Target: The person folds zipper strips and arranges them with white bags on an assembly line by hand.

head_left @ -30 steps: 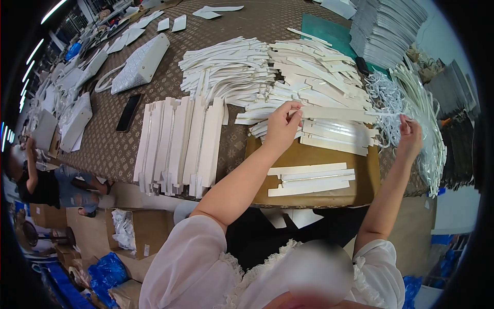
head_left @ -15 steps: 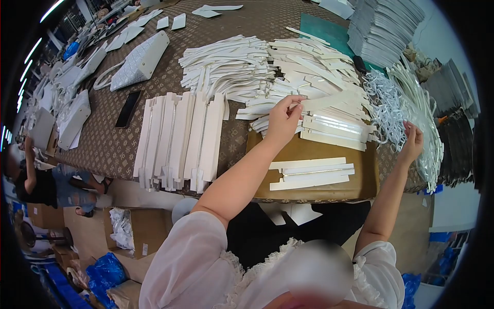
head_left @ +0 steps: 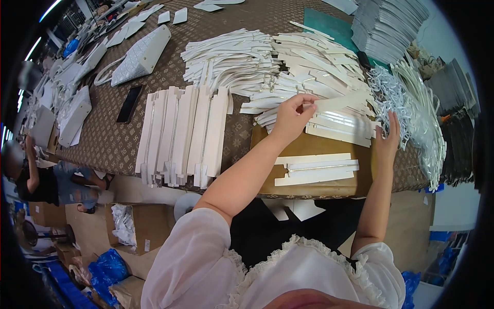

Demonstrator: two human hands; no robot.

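My left hand pinches one end of a pale strip, which stretches to the right over the heap of cream strips. Below that strip lie stacked zipper panels on a brown board. My right hand is raised at the right end of these panels, thumb and fingers apart, beside a tangle of white cords. Nearer to me, a single zipper panel lies flat on the board, its zipper running lengthwise between two cream strips.
Rows of finished-looking zipper panels stand left of the board. Beyond are a phone, a quilted white bag and a green mat. Grey sheets are stacked at back right. A person sits at far left.
My right hand has come left from the cords to the panels' right end, its fingers spreading. My left hand still holds the strip and has shifted slightly right.
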